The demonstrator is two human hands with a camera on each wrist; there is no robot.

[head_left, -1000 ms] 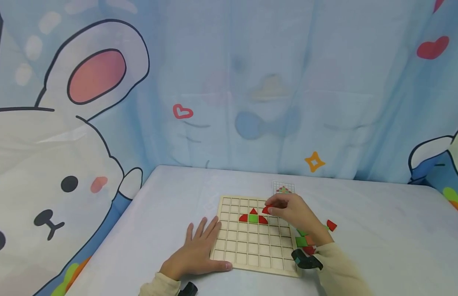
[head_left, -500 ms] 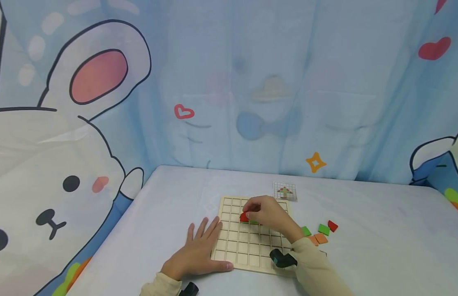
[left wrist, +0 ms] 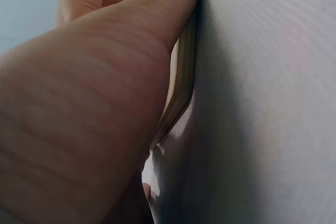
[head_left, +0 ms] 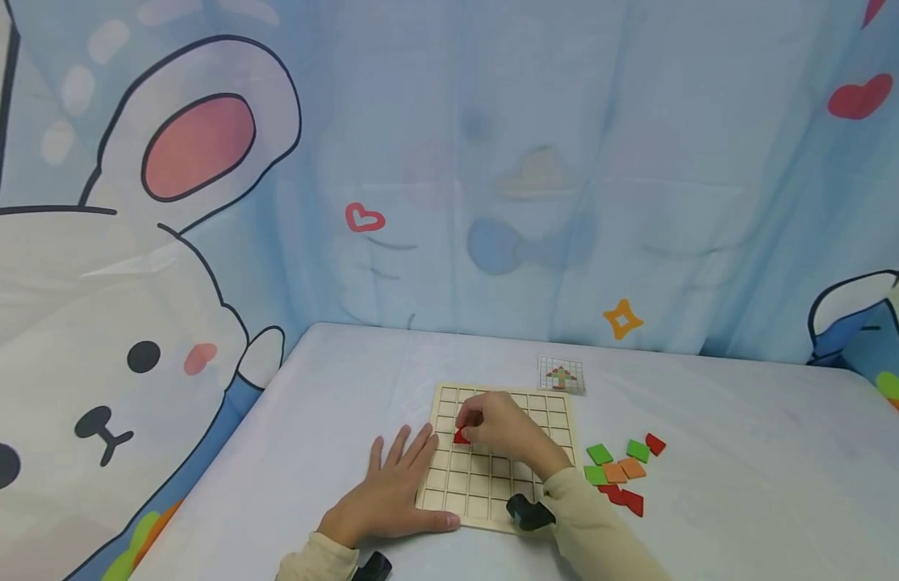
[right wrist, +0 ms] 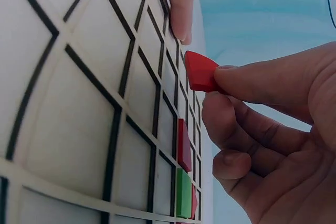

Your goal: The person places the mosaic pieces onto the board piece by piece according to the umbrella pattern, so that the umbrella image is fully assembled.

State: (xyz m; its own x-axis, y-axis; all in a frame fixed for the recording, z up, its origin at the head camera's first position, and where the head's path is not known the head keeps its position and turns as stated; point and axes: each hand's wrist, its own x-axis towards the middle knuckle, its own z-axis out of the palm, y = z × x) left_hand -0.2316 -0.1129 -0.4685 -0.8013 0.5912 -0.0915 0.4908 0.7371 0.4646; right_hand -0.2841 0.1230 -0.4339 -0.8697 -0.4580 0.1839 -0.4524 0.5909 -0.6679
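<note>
My right hand (head_left: 499, 424) pinches a red quarter-circle tile (right wrist: 199, 72) between thumb and fingertips, close over the left columns of a wooden grid board (head_left: 486, 502). In the right wrist view, a red tile (right wrist: 184, 146) and a green square tile (right wrist: 183, 192) sit in the board's cells beyond it; in the head view my right hand hides them. My left hand (head_left: 391, 494) lies with fingers spread along the board's left edge, its thumb at the near left corner. The left wrist view shows the thumb side of this hand (left wrist: 89, 108) against the board's edge (left wrist: 184, 72).
Right of the board lie loose tiles: green ones (head_left: 600, 453), orange ones (head_left: 631, 468) and red ones (head_left: 655, 444). A small gridded picture card (head_left: 562, 374) lies behind the board's far right corner. A patterned curtain (head_left: 420, 266) hangs behind the white table (head_left: 747, 468).
My right hand has carried the red quarter-circle tile from the right part of the board leftward across it, uncovering the card and loose tiles. My left hand has stayed in place.
</note>
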